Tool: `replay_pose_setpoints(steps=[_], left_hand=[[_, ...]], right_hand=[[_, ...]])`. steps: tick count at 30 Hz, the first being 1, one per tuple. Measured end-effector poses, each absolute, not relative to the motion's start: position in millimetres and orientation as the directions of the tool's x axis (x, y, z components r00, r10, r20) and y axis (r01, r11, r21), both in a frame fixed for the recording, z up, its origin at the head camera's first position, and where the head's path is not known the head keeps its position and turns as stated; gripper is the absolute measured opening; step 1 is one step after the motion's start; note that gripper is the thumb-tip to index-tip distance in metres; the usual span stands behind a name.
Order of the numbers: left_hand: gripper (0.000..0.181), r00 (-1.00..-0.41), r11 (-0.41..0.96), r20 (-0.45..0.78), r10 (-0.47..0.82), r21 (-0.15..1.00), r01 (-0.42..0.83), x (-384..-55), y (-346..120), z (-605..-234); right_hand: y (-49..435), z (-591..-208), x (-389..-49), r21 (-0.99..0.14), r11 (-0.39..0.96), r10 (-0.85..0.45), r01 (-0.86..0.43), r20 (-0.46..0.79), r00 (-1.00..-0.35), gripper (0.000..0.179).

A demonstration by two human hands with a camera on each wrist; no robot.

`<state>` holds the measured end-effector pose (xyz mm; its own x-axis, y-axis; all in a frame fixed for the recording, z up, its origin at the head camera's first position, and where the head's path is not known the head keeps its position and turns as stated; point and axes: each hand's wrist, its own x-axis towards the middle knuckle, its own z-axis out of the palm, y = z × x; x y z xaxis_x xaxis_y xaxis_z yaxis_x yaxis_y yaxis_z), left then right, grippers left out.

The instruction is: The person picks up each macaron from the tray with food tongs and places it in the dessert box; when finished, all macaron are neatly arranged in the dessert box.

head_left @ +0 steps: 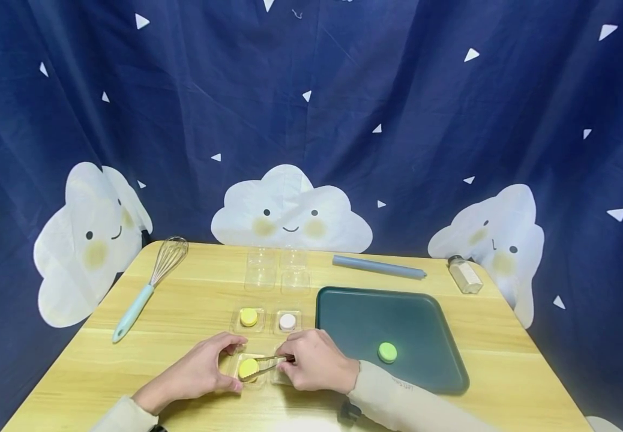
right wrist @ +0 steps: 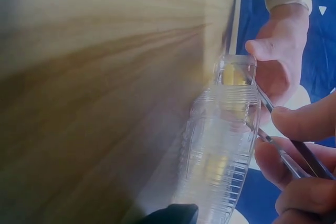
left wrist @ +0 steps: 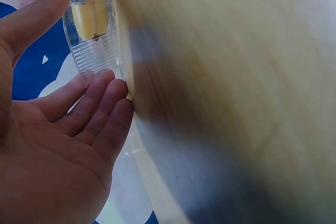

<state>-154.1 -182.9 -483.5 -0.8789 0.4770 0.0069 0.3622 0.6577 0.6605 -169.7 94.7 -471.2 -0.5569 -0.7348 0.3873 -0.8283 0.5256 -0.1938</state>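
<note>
My right hand [head_left: 314,360] holds a pair of metal tongs [head_left: 268,367], pinched between thumb and fingers. The tongs' tips lie either side of a yellow macaron [head_left: 248,369], which sits in a compartment of a clear plastic box [left wrist: 97,59]. On the left side of that box is my left hand [head_left: 198,369], with its thumb and fingers spread around the near-left compartment and the fingertips right at the edge. Another yellow macaron [head_left: 249,317] and a pale pink one [head_left: 287,322] sit in the far compartments. My right hand partly hides the near-right compartment.
A dark green tray [head_left: 365,306] holds one green macaron [head_left: 387,353] at right. Behind the box stands its clear lid [head_left: 260,277]. A whisk [head_left: 141,303] lies left, a blue-grey rod [head_left: 379,267] at the back, a dark-capped shaker [head_left: 465,275] back right.
</note>
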Motion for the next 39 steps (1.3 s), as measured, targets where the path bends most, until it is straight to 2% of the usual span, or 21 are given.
replay_pose_setpoints(steps=[25,33,39], left_hand=[[0.086,-0.879,0.646,0.032,0.475,0.665,0.374,-155,-183,-484],[0.088,-0.878,0.666,0.040,0.477,0.635,0.391,-156,-185,-484],[0.087,-0.877,0.666,0.046,0.479,0.632,0.397,-156,-187,-483]], right_hand=[[92,-469,-171,-0.161,0.603,-0.714,-0.781,0.327,-0.619,0.011],[97,-467,-174,-0.203,0.590,-0.706,-0.781,0.341,-0.621,0.011],[105,-463,-178,-0.296,0.571,-0.682,-0.766,0.349,-0.643,0.013]])
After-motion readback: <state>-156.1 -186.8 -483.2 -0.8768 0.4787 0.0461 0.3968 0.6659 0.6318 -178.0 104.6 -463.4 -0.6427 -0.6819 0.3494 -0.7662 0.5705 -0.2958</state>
